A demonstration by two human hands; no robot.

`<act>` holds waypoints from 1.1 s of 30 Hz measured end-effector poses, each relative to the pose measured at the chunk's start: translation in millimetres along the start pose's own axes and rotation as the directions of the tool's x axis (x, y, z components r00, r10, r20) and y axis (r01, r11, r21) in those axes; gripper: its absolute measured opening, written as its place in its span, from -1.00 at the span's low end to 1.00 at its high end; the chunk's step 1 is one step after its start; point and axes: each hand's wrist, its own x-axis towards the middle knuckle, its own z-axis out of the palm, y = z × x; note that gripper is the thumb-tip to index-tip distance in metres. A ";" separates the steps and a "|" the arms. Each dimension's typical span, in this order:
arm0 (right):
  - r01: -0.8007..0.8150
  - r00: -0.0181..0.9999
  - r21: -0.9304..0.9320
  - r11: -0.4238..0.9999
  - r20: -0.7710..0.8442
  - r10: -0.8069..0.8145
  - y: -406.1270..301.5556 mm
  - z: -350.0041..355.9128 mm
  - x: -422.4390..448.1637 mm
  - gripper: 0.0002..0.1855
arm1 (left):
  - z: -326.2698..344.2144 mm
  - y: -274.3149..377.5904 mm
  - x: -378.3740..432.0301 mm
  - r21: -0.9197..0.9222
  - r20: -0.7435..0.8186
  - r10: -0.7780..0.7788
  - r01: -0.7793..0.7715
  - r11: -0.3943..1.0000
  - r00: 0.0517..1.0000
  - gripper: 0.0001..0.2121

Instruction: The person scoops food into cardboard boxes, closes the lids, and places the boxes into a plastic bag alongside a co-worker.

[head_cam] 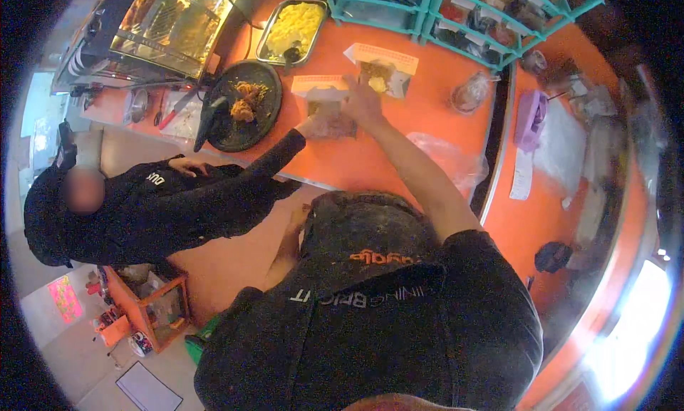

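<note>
My right hand [363, 101] reaches over the orange counter between two open paper food boxes, its fingers against the right edge of the left box [320, 90]; whether they grip it is unclear. Brown food and a yellow portion show in the right box [398, 77]. A co-worker's hand [310, 125] touches the near side of the left box. My left hand [302, 213] is low beside my dark apron, mostly hidden, its fingers not readable. Left of the boxes, a round dark board [219, 125] holds fried pieces and crumbs, with a dark-handled tool lying across its left side.
A metal tray of yellow food [294, 31] stands behind the board, near a lit glass display cabinet [171, 29]. Teal racks [422, 15] line the back. Clear plastic bags [449, 157] lie at right. The co-worker [187, 213] stands at left; a red-handled knife [171, 117] lies nearby.
</note>
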 end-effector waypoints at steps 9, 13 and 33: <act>-0.179 0.981 0.336 0.925 0.130 0.143 3.1 -34.1 -0.5 -0.47 | -6.1 -3.3 -6.4 0.052 0.031 -0.006 0.004 0.999 1.000 -0.76; -0.109 0.989 0.302 0.947 0.132 0.072 14.4 -28.7 -0.1 -0.54 | -11.2 10.5 4.7 0.066 0.037 0.023 -0.025 0.997 0.999 -0.76; -0.110 0.989 0.467 0.877 0.139 0.050 33.7 -18.2 -28.5 -0.33 | -23.0 12.1 9.3 0.113 0.061 0.035 -0.042 0.993 0.998 -0.76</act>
